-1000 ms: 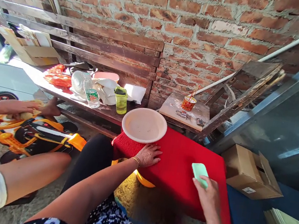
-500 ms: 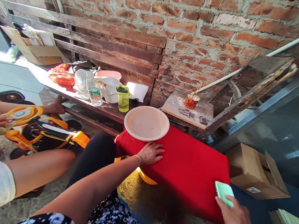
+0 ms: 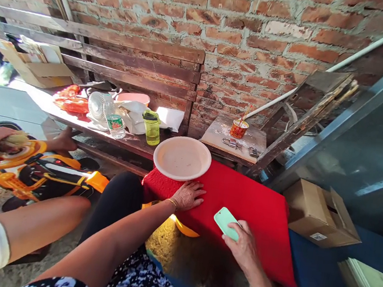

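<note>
My left hand (image 3: 188, 196) lies flat with fingers spread on the red cloth (image 3: 251, 194) that covers the low table in front of me. Just beyond its fingertips is a pale, shallow basin (image 3: 182, 159) at the cloth's far left corner. In my right hand (image 3: 245, 246), a flat mint-green object with rounded corners (image 3: 226, 222) is gripped between thumb and fingers. It is over the front part of the red cloth; whether it touches the cloth I cannot tell. Its underside is hidden, so its kind is unclear.
A bench (image 3: 131, 142) behind carries a green drink bottle (image 3: 151, 128), a water bottle (image 3: 115, 125) and a small fan (image 3: 97, 105). Padlocks and a paper cup (image 3: 239, 129) are on a board. An open carton (image 3: 317, 213) stands right. A person's leg (image 3: 46, 215) is at left.
My right hand has moved left with the mint-green object, from the cloth's right edge to its front middle. My left hand stays on the cloth. The other person's hand at left has shifted.
</note>
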Demonstrator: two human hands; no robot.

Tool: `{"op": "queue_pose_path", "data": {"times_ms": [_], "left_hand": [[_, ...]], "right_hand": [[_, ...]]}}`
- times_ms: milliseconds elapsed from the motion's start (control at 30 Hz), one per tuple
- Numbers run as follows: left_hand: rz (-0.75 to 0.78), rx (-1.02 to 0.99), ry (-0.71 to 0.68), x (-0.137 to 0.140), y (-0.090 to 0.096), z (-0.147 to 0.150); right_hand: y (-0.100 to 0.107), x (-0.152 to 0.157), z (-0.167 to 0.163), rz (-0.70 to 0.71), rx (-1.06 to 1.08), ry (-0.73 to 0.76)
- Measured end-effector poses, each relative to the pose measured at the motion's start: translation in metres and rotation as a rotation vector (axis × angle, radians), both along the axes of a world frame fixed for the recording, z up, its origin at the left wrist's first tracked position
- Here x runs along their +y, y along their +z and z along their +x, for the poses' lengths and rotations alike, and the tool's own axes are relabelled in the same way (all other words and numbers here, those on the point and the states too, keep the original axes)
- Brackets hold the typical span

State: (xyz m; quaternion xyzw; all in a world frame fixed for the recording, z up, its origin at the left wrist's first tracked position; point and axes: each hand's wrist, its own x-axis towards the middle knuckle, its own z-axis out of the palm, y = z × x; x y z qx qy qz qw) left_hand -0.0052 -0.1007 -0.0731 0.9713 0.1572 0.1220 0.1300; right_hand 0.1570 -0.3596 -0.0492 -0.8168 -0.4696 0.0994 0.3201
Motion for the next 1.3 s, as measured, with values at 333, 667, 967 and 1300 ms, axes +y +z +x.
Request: {"op": "queue_pose_path", "data": {"times_ms": [333, 667, 967, 1300], "left_hand": [[-0.007, -0.024, -0.004, -0.001, -0.002, 0.002], [-0.003, -0.055, -0.004, -0.001, -0.004, 0.001], [0.002, -0.050, -0.014, 0.001, -0.005, 0.000], [-0.015, -0.063, -0.012, -0.001, -0.002, 0.002]], "right_hand": [[0.030, -0.121, 0.099, -0.583, 0.039, -0.809], [-0.001, 0.035, 0.045, 0.004, -0.132, -0.329], [-0.020, 0.074, 0.022, -0.042, -0.182, -0.182], [0.001, -0.080, 0.132, -0.487, -0.086, -0.948]]}}
